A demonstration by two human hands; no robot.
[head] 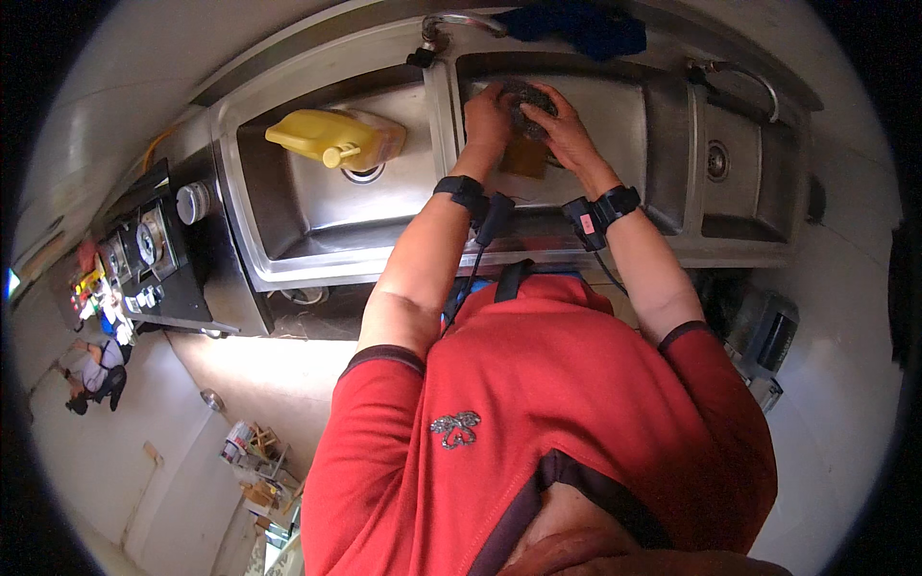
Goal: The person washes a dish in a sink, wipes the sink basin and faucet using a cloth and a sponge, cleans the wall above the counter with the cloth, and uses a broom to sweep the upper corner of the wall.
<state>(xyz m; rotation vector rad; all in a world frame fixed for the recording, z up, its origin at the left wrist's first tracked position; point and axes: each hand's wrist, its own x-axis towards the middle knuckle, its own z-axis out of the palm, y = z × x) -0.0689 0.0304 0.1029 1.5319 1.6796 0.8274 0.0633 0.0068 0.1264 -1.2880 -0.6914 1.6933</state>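
Both of my hands are over the middle basin of a stainless steel sink. Between them is a dark grey, rough-textured round pad, which looks like a scouring pad. My left hand grips its left side, the fingertips partly hidden. My right hand holds it from the right with thumb and fingers. Just below the pad, in the basin, shows a flat brown piece; what it is I cannot tell. Each wrist wears a black strap with a device.
A yellow plastic jug lies in the left basin by its drain. Curved faucets stand behind the basins. A dark blue cloth lies on the back ledge. Far left are a gas stove and another person.
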